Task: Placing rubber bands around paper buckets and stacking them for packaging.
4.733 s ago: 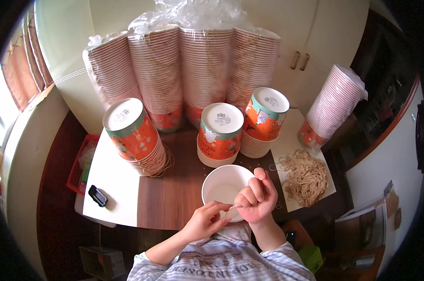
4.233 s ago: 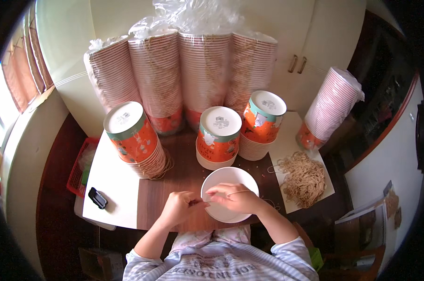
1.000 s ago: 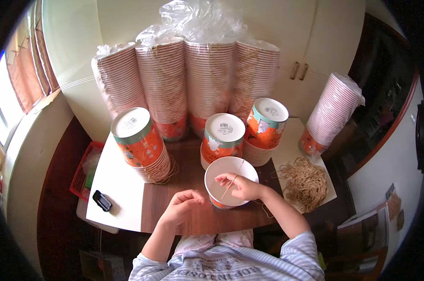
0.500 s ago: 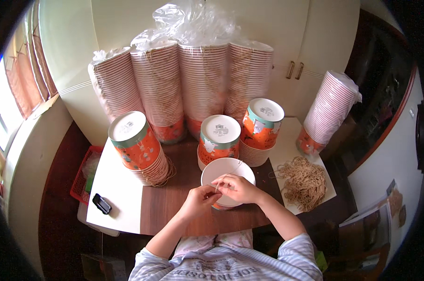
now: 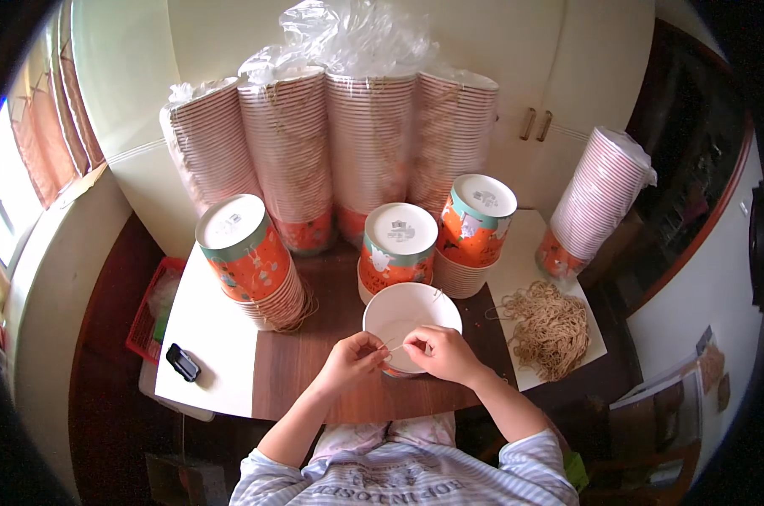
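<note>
A white-lined paper bucket stands upright with its mouth up near the table's front edge. Over its near rim, my left hand pinches a thin tan cord. Close beside it, my right hand grips the same cord with thumb and forefinger, and a short length shows between the two hands. Part of the bucket's orange outer wall is hidden by my hands. To the right, a tangled heap of tan cords lies on the white part of the table.
Upside-down orange buckets are stacked at left, centre and right. Behind them rise tall plastic-wrapped bucket stacks, with another wrapped stack at far right. A small black case lies left; a red basket stands beyond the edge.
My right hand has drawn back toward me and slightly right, away from my left hand. Their fingers, overlapping before, are now apart with the cord between them.
</note>
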Available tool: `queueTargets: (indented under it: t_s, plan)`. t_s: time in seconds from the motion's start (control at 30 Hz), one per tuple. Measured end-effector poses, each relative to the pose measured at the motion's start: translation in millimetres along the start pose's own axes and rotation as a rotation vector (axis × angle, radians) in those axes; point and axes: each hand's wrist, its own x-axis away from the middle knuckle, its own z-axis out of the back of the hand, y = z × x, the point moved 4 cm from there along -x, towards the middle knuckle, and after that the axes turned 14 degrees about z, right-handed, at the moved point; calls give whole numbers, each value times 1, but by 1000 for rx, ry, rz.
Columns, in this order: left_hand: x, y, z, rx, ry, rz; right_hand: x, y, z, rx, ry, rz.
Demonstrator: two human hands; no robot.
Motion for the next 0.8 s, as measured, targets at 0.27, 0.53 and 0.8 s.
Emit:
queueTargets:
  t_s: [0.27,0.53,0.8]
  plan:
    - [1,-4,1,273,-90,33,22,-37,-32,415,-35,364]
    - [8,0,8,-27,4,-72,8,-24,-25,357,25,281]
    - [18,22,4,-294,94,-190,-7,6,-37,0,-129,142]
